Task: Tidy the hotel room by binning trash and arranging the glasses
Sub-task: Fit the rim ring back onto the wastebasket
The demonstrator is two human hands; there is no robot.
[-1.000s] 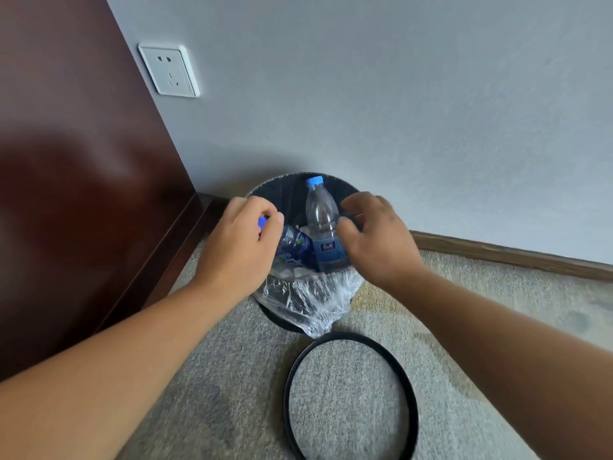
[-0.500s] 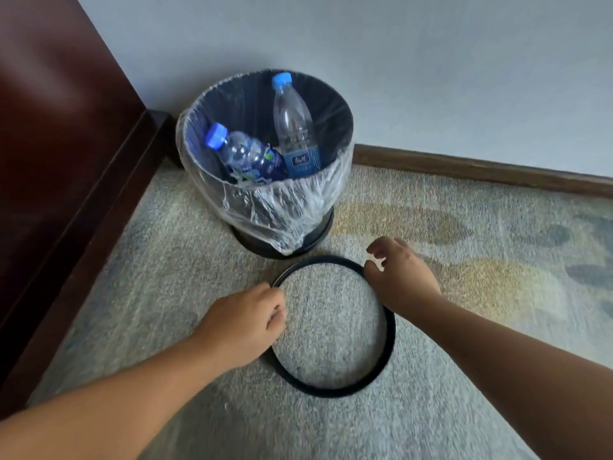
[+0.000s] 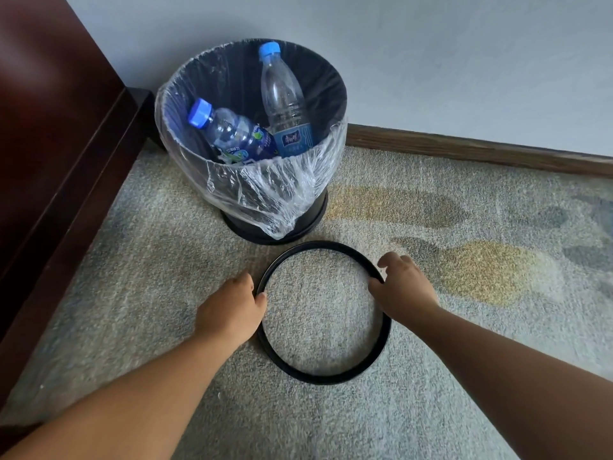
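Hands [image 3: 229,310] [image 3: 403,287] gripping black ring [image 3: 318,378], bottles [image 3: 232,134] in bin [image 3: 229,74]

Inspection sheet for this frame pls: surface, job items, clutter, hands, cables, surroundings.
Surface: carpet, grey with yellowish patches.
Job's things: black bin with clear liner draped over its rim. Inside it, tall bottle upright and short bottle leaning left, both blue-capped. Black ring lies flat on the carpet in front of the bin, not fitted. No glasses seen.
Clutter: nothing seen.
Hands: left hand grips the ring's left side, right hand its right side, thumbs inside the ring.
Cables: nothing seen.
Surroundings: dark wood furniture on the left, grey wall, wooden baseboard.
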